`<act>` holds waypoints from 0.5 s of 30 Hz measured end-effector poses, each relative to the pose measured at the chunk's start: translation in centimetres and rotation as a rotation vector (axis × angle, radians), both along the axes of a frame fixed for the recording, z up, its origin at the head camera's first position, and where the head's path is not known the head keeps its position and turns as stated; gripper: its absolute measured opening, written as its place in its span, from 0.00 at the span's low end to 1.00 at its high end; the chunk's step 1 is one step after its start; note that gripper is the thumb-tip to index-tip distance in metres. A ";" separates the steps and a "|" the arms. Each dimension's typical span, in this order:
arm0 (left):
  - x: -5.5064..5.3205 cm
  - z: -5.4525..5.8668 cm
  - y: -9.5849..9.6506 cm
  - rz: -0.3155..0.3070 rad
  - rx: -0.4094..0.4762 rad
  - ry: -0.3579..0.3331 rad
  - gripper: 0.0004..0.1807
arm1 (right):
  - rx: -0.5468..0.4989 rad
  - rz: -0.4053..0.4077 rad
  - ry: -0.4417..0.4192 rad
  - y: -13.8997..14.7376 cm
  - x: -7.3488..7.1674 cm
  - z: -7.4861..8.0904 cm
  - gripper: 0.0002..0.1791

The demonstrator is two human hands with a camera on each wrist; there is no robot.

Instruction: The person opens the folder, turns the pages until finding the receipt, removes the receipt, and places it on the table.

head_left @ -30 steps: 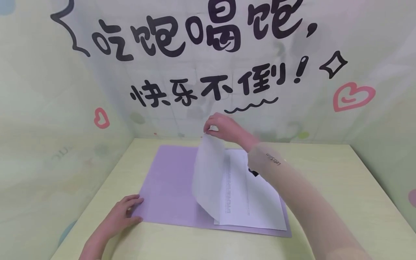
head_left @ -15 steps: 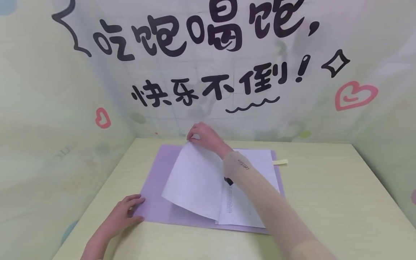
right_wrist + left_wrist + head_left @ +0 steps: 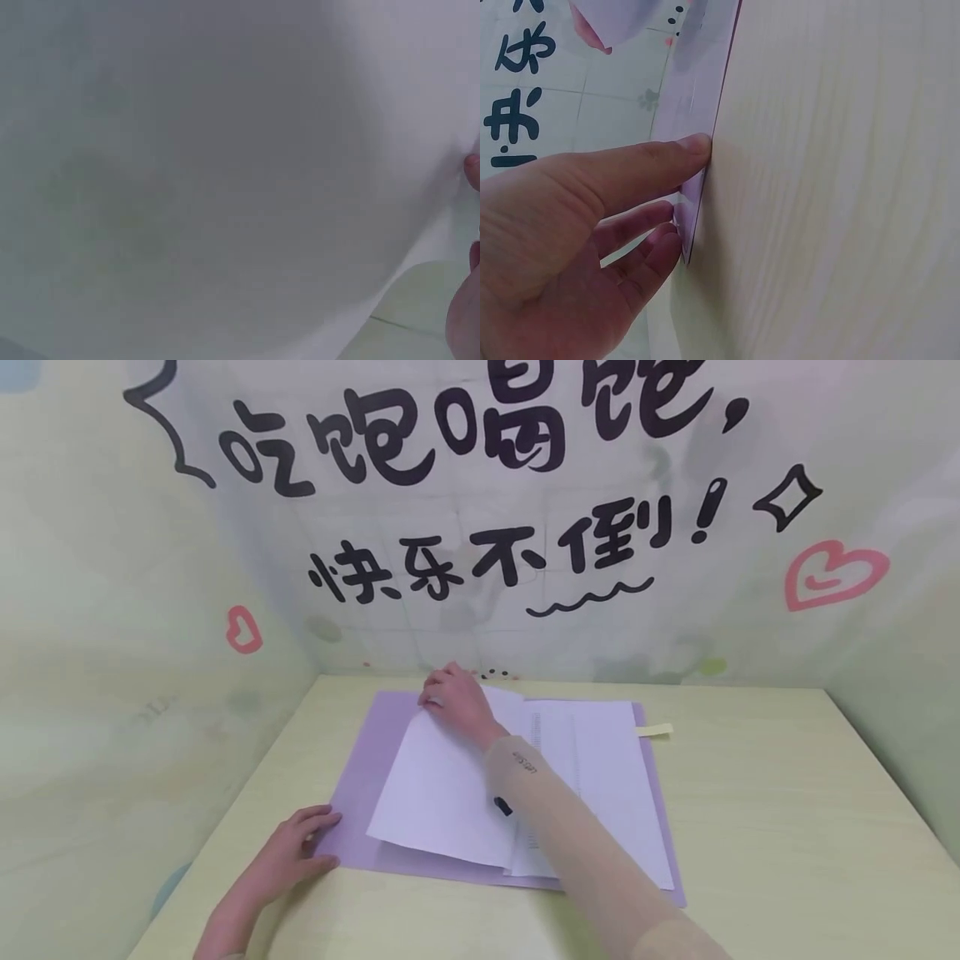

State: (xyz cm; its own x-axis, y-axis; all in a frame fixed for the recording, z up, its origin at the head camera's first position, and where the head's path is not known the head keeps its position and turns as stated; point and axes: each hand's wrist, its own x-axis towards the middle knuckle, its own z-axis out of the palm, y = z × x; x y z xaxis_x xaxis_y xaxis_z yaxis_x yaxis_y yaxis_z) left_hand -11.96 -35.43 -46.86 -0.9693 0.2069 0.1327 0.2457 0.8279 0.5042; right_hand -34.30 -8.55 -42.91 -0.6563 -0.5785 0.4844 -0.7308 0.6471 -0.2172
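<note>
the right hand [image 3: 454, 700] holds a white sheet [image 3: 442, 785] at its far left corner, thumb and fingers closed together with little gap showing; the exact fingertip contact cannot be told from the right wrist view. the left hand [image 3: 292, 847] is part-curled about the near left corner of the purple folder [image 3: 356, 814], thumb on the near edge, fingers on the left edge.

the sheet lies over the folder's left half, its near edge bowed up and clear of the cover. the corner hold presumably lets the page be guided across without creasing. the left hand's placing is judged to be a brace, so that the folder does not slide under the pull.

the printed pages [image 3: 630, 777] rest on the folder's right half, the print too small to read. a pale yellow tab [image 3: 658, 730] projects past the folder's right edge, probably as a marker.

the folder lies flat and open on the wooden table [image 3: 765, 793]. beyond its far edge stands a wall covering [image 3: 420, 639] with black characters and pink hearts.
</note>
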 end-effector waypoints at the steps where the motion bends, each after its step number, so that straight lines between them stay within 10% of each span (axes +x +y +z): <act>1: -0.1 0.0 0.1 -0.005 0.002 0.004 0.31 | -0.011 0.001 -0.020 0.1 0.0 -0.3 0.06; 15: 0.2 0.2 0.4 0.042 -0.021 -0.031 0.32 | -0.058 0.119 -0.396 -0.3 0.7 -2.0 0.13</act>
State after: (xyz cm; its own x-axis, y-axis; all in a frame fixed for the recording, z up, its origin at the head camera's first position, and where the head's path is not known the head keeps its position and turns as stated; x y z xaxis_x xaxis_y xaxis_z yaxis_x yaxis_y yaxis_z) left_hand -11.72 -35.03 -46.65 -0.9808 0.1683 0.0986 0.1951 0.8475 0.4936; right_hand -33.56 -8.87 -44.94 -0.7283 -0.6410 0.2421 -0.6527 0.5415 -0.5299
